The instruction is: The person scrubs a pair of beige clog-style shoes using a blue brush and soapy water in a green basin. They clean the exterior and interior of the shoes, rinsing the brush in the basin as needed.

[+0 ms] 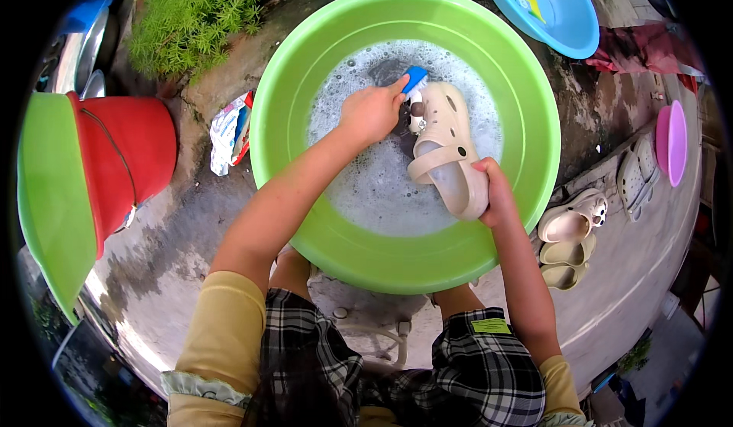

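Observation:
My left hand is closed round a blue scrubbing brush, its white bristles against the side of a beige clog near the toe. My right hand grips the clog by its heel end. The clog is held toe away from me, with holes along its upper, a heel strap and small charms on its left side. Below it, foamy water fills the bottom of a large light-green basin. Something dark shows in the water behind my left hand; its kind is unclear.
At left stand a red bucket and a green basin, with a crumpled packet nearer. A leafy plant grows behind. A blue basin, beige shoes, grey clogs and a pink basin are at right.

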A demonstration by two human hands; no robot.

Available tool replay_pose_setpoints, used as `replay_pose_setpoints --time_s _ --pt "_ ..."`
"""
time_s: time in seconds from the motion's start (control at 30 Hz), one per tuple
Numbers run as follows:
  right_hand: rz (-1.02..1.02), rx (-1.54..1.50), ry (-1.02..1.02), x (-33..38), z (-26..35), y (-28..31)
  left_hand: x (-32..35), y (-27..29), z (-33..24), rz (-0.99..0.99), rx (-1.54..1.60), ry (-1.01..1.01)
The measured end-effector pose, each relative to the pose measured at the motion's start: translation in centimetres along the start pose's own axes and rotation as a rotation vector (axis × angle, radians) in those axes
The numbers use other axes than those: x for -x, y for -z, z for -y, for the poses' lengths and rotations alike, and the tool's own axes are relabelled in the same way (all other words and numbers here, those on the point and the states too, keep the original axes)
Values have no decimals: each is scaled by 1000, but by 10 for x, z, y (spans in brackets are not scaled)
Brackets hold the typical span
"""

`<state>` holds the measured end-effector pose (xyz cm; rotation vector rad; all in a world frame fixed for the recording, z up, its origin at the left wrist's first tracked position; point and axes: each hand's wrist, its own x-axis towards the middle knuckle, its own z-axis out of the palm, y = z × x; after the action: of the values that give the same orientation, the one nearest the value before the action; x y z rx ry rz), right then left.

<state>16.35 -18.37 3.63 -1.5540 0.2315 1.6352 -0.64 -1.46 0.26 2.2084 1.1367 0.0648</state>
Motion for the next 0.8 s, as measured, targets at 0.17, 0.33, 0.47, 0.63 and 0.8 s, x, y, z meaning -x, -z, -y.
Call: replay_pose_setpoints --time_s 0.17,0.33,0.47,0.63,0.8 --pt "244 -268 -100 -3 3 13 -16 6 11 -96 -97 221" --pt "312 -494 -292 1 12 12 -18 -43 40 -119 629 166" --pt "362 -505 -256 0 10 14 18 -27 -18 17 650 13" --pt "408 -590 -272 -2 13 20 3 -9 -34 25 194 -28" --pt "392 -601 -249 0 13 14 -5 -24 16 -159 185 318"
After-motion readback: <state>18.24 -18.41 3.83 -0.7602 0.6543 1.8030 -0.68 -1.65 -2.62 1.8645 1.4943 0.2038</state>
